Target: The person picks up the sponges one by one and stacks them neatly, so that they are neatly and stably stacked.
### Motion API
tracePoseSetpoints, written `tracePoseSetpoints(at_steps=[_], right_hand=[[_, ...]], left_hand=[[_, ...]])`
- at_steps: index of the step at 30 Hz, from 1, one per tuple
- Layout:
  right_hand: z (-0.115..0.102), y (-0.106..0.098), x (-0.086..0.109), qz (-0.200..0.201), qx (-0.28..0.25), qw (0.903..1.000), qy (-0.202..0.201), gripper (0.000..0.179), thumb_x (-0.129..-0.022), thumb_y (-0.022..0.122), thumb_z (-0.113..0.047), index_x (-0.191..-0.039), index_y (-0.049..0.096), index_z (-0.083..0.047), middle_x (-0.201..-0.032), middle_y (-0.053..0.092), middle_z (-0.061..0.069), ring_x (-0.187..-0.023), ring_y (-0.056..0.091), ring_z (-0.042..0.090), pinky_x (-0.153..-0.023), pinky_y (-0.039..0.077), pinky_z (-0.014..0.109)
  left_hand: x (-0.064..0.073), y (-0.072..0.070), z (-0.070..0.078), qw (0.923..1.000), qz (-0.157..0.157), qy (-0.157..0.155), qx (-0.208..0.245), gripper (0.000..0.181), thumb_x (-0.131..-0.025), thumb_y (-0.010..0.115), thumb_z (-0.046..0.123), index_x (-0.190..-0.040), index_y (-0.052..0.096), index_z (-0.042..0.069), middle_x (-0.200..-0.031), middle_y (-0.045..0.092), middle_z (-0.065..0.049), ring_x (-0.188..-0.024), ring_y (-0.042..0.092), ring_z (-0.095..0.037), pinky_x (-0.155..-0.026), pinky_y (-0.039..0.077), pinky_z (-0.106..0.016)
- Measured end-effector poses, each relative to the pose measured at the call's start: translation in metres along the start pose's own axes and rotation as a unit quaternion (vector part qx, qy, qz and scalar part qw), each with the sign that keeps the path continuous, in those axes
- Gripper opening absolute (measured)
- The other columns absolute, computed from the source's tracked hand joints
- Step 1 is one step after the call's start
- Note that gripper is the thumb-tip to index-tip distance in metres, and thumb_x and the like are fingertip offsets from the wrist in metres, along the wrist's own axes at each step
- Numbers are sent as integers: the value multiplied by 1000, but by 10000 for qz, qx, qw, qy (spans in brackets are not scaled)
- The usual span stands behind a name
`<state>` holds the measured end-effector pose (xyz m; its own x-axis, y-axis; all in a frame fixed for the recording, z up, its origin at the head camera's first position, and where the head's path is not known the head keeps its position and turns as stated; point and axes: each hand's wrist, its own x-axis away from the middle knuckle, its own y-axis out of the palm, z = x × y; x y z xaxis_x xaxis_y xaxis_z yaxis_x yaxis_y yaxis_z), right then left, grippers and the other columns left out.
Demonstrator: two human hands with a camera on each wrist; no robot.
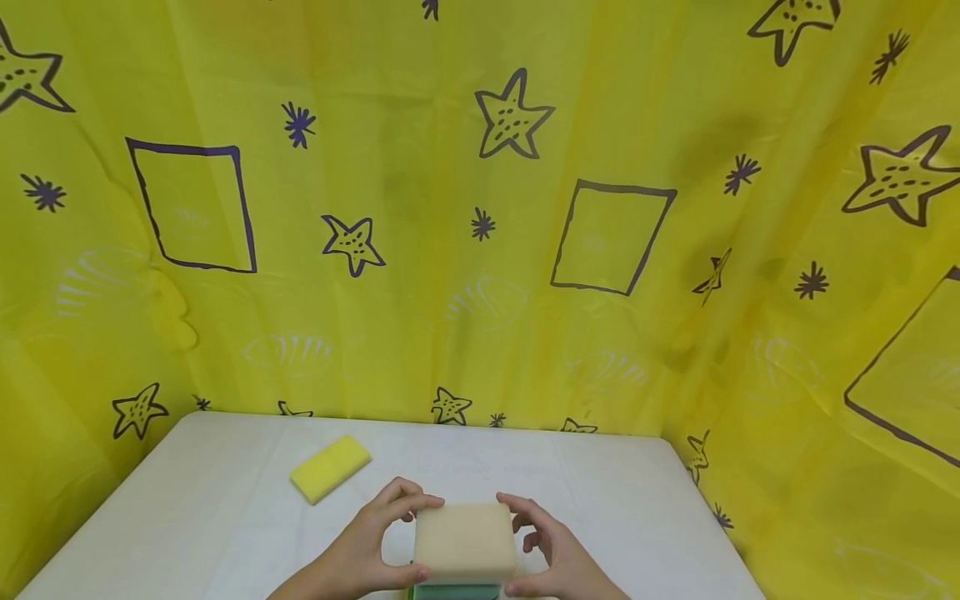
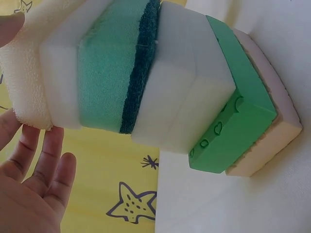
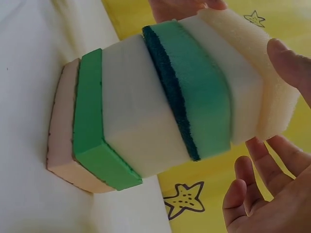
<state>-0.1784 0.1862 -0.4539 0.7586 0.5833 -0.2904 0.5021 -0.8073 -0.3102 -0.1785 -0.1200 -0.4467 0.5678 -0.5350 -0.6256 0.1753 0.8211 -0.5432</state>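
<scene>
A cream sponge (image 1: 465, 542) tops an upright stack of sponges in front of me. My left hand (image 1: 363, 546) holds its left side between thumb and fingers, while my right hand (image 1: 551, 554) grips the right side the same way. Under it, in the left wrist view, come a white block (image 2: 60, 77), a teal sponge (image 2: 107, 73) with a dark scouring layer, and thicker white foam (image 2: 170, 82) with a seam. Lower down lie a bright green sponge (image 2: 243, 107) and, on the table, a pale pink sponge (image 3: 62, 116). From the head view, the cream sponge hides most of the stack.
A yellow sponge (image 1: 330, 468) lies flat on the white table (image 1: 247, 517), beyond my left hand. Yellow sheeting (image 1: 412, 325) printed with stars and shells hangs behind the table and along its sides.
</scene>
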Motion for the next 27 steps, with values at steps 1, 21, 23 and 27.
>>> tracePoseSetpoints(at_steps=[1,21,23,27], right_hand=[[-1,0,0,17,46,10000,-21,81,-77,83,-6,-147,42,-6,-131,53,-3,-105,48,7,-79,45,29],[-12,2,-7,6,207,9997,-151,74,-79,82,-7,-144,47,-12,-131,55,8,-105,47,12,-77,43,31],[-12,2,-7,1,223,9995,-206,73,-79,82,-6,-144,47,-12,-131,55,8,-105,47,11,-77,43,33],[-12,3,-7,0,205,9996,-215,73,-79,82,-6,-144,48,-11,-131,55,7,-105,47,11,-76,44,30]], left_hand=[[0,0,0,10000,-3,1,-6,58,-81,82,29,-132,58,15,-115,51,2,-106,52,-9,-84,47,-28],[0,1,1,9999,9,-91,-96,58,-81,82,30,-132,58,14,-116,51,3,-106,52,-9,-84,48,-30],[0,1,1,9999,13,-74,-110,60,-81,82,31,-133,58,15,-115,51,3,-106,52,-9,-84,48,-30],[1,0,1,9997,-3,-238,-49,63,-80,83,33,-136,57,19,-116,51,4,-106,52,-8,-85,47,-28]])
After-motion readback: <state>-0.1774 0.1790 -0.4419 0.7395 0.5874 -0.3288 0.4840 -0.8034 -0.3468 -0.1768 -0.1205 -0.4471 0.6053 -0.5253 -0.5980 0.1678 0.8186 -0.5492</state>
